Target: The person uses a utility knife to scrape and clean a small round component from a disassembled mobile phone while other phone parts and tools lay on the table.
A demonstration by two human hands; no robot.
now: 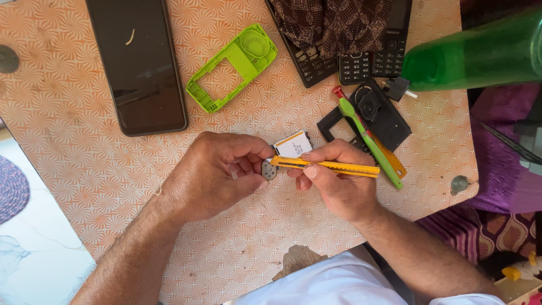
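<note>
I am watching the left hand (212,172) pinching a small white phone part (292,146) just above the tabletop (84,186), while the right hand (333,181) is closing its grip on a yellow utility knife (324,166) pressed against the part's edge. I am judging that a slip could be driving the blade toward the left fingers (257,153), or gouging the part.

A big smartphone (137,65) lay flat, its tall rectangular screen black and switched off, a pale scrap on the glass. Well to its right and lower, a small rectangular part (292,146) showed a white label with an orange edge, pinched between the hands.
</note>
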